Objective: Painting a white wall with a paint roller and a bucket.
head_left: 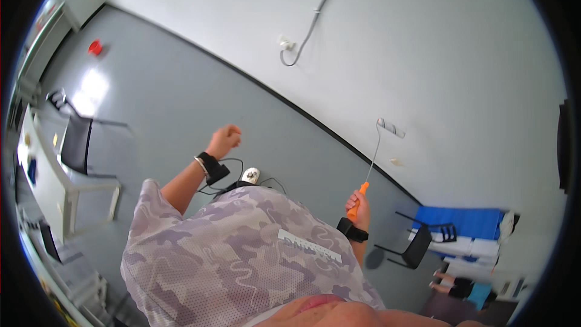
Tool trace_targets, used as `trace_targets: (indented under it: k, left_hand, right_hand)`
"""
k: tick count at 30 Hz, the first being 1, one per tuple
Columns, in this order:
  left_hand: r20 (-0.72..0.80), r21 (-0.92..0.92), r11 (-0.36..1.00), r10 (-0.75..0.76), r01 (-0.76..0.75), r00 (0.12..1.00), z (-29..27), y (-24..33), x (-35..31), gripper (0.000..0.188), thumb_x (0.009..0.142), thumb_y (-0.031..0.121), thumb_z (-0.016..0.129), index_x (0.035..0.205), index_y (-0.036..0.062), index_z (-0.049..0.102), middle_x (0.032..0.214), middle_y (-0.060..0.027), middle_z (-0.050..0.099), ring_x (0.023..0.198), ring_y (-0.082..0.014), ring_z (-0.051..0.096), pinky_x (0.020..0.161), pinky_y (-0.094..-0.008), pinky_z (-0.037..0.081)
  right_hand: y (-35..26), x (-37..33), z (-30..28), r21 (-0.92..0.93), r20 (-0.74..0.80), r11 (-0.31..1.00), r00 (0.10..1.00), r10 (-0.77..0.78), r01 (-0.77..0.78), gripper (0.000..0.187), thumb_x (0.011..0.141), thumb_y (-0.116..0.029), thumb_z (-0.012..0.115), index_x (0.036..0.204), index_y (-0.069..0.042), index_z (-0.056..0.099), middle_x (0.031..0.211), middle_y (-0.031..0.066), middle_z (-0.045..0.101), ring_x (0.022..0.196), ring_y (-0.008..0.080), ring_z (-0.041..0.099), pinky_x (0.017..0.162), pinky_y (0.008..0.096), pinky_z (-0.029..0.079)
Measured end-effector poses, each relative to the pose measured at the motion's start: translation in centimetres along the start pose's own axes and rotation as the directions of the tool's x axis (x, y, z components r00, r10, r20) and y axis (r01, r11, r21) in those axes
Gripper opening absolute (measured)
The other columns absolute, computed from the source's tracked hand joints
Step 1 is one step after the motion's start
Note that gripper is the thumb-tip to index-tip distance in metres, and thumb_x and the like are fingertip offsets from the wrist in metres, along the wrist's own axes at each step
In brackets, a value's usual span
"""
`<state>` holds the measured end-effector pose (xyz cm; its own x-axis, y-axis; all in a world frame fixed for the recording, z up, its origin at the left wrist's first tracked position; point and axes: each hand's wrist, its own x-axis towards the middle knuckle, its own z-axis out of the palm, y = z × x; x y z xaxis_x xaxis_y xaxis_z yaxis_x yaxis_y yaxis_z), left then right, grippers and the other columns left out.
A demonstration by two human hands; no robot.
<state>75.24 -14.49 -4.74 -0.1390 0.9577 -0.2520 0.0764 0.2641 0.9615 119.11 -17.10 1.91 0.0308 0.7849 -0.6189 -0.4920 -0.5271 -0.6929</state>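
My right hand [361, 204] is wrapped round the orange handle of a paint roller [391, 128]. Its thin metal rod reaches up and away from the handle to a small white, striped roller sleeve in front of the white wall [448, 79]. Whether the sleeve touches the wall I cannot tell. Out in front of my body on the left, my left hand [225, 140] hangs over the grey floor, its fingers loosely curled in with nothing seen in them. Each wrist wears a black strapped device, and a cable runs near the left one.
A grey cable leads down the wall to a socket [287, 44]. Far left, a red bucket [95, 47] stands on the floor. Black chairs [77, 144] and a white table [51, 188] are at left. Another chair [417, 247], blue panels [460, 221] and a person [478, 293] are at right.
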Motion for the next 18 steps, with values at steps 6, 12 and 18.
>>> trace_targets:
  k: [6, 12, 18]
  left_hand:
    - [-0.359, -0.274, 0.938, -0.303, 0.211, 0.883, -3.5, -2.8, -11.8, 0.008, 0.073, 0.005, 0.045, 0.079, 0.0013, 0.049, 0.066, -0.0036, 0.050, 0.057, -0.0081, 0.048, 0.052, -0.0192, 0.042]
    - [-0.177, -0.036, 0.974, -0.229, 0.226, 0.957, -3.6, -0.3, -16.8, 0.010, 0.075, 0.005, 0.045, 0.082, -0.0010, 0.048, 0.067, -0.0041, 0.051, 0.059, -0.0091, 0.049, 0.054, -0.0200, 0.042]
    - [-0.105, 0.122, 0.984, -0.119, 0.132, 0.987, -6.5, -0.2, -15.6, 0.013, 0.073, 0.009, 0.045, 0.082, -0.0003, 0.050, 0.064, -0.0071, 0.056, 0.057, -0.0125, 0.054, 0.055, -0.0237, 0.044]
  right_hand:
    - [0.8, -0.2, -0.9, 0.250, 0.220, 0.917, 0.941, 0.257, -0.309, 0.010, 0.077, -0.012, 0.049, 0.072, -0.008, 0.041, 0.055, -0.0028, 0.039, 0.043, 0.0053, 0.038, 0.040, 0.0174, 0.034]
    - [4.3, -1.6, -1.4, 0.352, 0.267, 0.820, 0.888, 0.374, -0.451, 0.009, 0.076, -0.008, 0.048, 0.072, -0.004, 0.041, 0.052, -0.0027, 0.038, 0.043, 0.0053, 0.039, 0.041, 0.0163, 0.037]
    - [8.7, -5.6, -0.5, 0.463, 0.337, 0.685, 0.827, 0.450, -0.562, 0.009, 0.073, -0.006, 0.047, 0.077, -0.003, 0.040, 0.060, -0.0005, 0.042, 0.049, 0.0069, 0.043, 0.045, 0.0188, 0.038]
